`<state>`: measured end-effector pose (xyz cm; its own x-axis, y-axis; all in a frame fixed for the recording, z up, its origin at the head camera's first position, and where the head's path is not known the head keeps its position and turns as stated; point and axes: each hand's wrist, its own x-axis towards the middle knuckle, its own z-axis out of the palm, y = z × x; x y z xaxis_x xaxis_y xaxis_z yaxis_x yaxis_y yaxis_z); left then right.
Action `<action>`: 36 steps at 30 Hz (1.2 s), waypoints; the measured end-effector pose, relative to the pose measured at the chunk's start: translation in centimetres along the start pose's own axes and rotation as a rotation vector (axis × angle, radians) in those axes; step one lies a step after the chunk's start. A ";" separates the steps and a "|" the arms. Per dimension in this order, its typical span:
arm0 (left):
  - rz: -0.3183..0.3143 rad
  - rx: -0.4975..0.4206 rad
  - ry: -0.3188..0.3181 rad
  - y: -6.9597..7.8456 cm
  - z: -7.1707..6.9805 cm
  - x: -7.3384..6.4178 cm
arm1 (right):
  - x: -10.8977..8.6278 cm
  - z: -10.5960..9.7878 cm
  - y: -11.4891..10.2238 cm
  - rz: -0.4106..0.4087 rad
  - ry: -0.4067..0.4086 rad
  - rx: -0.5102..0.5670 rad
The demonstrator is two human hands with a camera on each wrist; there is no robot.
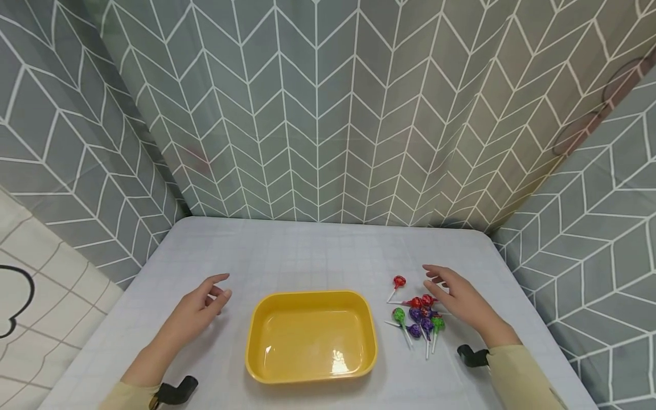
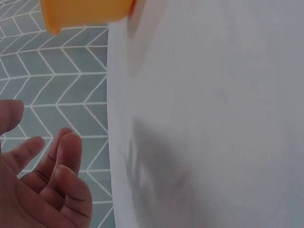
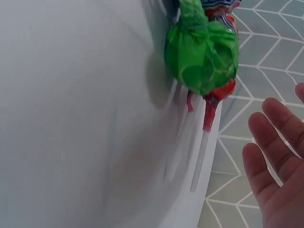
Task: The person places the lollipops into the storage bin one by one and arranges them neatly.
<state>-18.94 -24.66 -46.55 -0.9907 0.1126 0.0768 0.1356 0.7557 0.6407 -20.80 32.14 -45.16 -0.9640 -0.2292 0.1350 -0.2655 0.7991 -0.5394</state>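
Note:
My left hand (image 1: 201,307) hovers over the table to the left of a yellow tray (image 1: 312,377), its fingers loosely bent and holding nothing. Beside the tray's right side lies a loose heap of wrapped lollipops with white sticks: a green lollipop (image 1: 398,315), a purple lollipop (image 1: 414,331) and several others. One red lollipop (image 1: 399,281) lies at the heap's far edge. Over the right side of the heap is my right hand (image 1: 463,299), fingers relaxed and nothing in them. The right wrist view shows a green lollipop (image 3: 202,57) close up, apart from the fingers (image 3: 268,130).
A white cloth covers the table (image 1: 287,250). Grey curtains (image 1: 328,114) with white zigzag lines hang behind it and at both sides. A black wrist camera (image 1: 176,390) sits on the left wrist, another black camera (image 1: 472,356) on the right.

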 end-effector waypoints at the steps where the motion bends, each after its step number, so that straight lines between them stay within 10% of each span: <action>1: -0.002 -0.013 -0.005 0.1 0.2 -0.1 | 0.1 0.0 -0.1 -0.005 0.001 0.007; 36: -0.234 -0.435 -0.179 3.6 5.2 -2.8 | 3.1 1.5 -2.6 0.084 -0.061 -0.034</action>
<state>-15.63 -18.93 -48.44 -0.9708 0.1102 -0.2132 -0.1446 0.4406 0.8860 -23.03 28.51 -44.62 -0.9805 -0.1927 0.0393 -0.1849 0.8353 -0.5178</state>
